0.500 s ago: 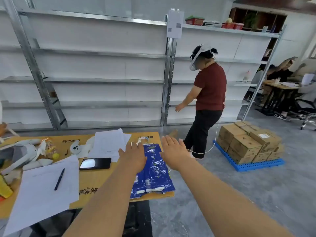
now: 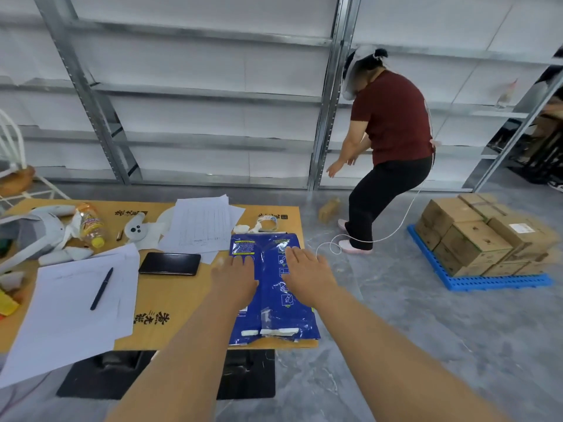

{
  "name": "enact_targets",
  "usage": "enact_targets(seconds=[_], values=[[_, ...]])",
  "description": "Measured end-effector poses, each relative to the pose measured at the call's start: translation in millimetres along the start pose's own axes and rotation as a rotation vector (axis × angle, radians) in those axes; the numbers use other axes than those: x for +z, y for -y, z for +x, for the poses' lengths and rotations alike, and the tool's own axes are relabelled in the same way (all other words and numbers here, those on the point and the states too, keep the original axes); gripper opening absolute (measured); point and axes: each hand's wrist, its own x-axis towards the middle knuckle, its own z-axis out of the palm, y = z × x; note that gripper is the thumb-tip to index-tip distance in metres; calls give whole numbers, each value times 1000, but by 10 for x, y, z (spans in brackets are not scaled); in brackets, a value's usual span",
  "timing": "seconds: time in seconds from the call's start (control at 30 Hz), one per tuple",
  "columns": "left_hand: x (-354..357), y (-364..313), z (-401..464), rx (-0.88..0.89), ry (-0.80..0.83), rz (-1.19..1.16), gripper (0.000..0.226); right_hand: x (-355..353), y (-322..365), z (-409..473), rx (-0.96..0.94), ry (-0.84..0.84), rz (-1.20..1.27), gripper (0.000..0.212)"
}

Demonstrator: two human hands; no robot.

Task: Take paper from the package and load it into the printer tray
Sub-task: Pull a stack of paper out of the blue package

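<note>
A blue paper package (image 2: 274, 309) lies flat at the right end of the wooden table (image 2: 170, 312), its near end torn open with white showing. My left hand (image 2: 234, 278) rests flat over the package's left half, fingers spread. My right hand (image 2: 307, 274) lies flat over its right half, fingers apart and pointing away from me. Neither hand grips anything. No printer tray is clearly visible; a dark object (image 2: 170, 376) sits under the table.
Loose white sheets (image 2: 201, 223), a black phone (image 2: 170, 263), a pen (image 2: 101, 288) on papers, a bottle (image 2: 91, 223) and plush toys crowd the table. A person in a red shirt (image 2: 393, 117) crouches by metal shelving. Cardboard boxes (image 2: 481, 236) sit on a blue pallet at right.
The view has tilted down and closer to the table. Both hands have moved onto the blue package. The person in the red shirt has bent down into a crouch.
</note>
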Motion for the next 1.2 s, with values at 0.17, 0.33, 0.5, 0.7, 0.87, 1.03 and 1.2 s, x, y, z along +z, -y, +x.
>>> enact_targets(seconds=[0.17,0.33,0.5,0.7,0.87,1.03,1.2], values=[[241,66,153,9,78,-17,49,263,-34,81,23,84,-14,61],[530,165,248,30,122,-13,50,608,-30,171,40,145,-11,61],[882,242,322,60,184,6,55,980,59,253,54,211,42,57],[1272,253,415,140,264,61,59,1354,157,342,3,251,4,49],[1466,279,431,175,289,91,62,1486,258,450,7,206,-5,40],[1514,309,437,183,293,93,66,1463,297,519,36,193,-30,36],[1510,312,441,185,293,89,67,1430,330,570,52,198,-36,32]])
